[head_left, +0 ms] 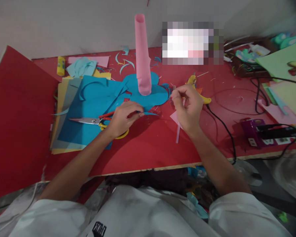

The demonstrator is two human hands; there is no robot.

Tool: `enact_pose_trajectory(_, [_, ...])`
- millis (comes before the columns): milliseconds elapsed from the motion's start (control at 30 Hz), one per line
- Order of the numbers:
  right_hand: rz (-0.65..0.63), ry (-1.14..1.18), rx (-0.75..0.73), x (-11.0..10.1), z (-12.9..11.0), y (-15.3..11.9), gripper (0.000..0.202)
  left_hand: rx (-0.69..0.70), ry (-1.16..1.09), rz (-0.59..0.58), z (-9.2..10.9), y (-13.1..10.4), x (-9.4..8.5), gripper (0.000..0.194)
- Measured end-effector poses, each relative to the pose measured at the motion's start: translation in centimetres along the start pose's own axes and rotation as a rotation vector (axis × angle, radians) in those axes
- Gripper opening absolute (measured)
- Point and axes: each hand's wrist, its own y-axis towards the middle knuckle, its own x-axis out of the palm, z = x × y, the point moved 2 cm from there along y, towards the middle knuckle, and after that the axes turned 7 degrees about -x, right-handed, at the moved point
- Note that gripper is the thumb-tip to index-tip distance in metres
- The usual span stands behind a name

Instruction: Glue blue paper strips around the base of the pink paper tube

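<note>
My left hand (126, 118) pinches a thin blue paper strip (151, 114) between thumb and fingers. Beneath that hand lie scissors (86, 121) with red and yellow handles, blades pointing left over blue paper sheets (76, 133). Thumb and fingers of my right hand (188, 105) are pinched together near the blue lobed paper shape (160, 95); what they hold, if anything, is too small to make out. On that shape a pink paper tube (143, 56) stands upright, slightly tilted. Behind my right hand rests a yellow glue gun (206, 100), partly hidden.
A glue stick (61, 66) and paper scraps (82, 67) lie at the back left. A red board (19, 121) rises at left. The glue gun's black cable (224, 131) runs towards a purple box (254, 131) at right. Coloured paper (278, 62) covers the far right.
</note>
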Motion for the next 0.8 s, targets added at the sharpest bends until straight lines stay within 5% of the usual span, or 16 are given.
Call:
enact_pose_trajectory(267, [-0.456, 0.523, 0.402, 3.2, 0.2, -1.0, 0.052, -0.077, -0.13, 0.187, 0.7, 0.0, -0.7, 0.027])
enact_pose_trajectory(467, [-0.287, 0.662, 0.535, 4.7, 0.0, -1.4, 0.049, -0.127, -0.145, 0.085, 1.5, 0.1, 0.3, 0.039])
enact_pose_trajectory(800, [-0.254, 0.445, 0.356, 4.3, 0.0, -1.5, 0.035, -0.118, -0.129, 0.097, 1.8, 0.1, 0.5, 0.034])
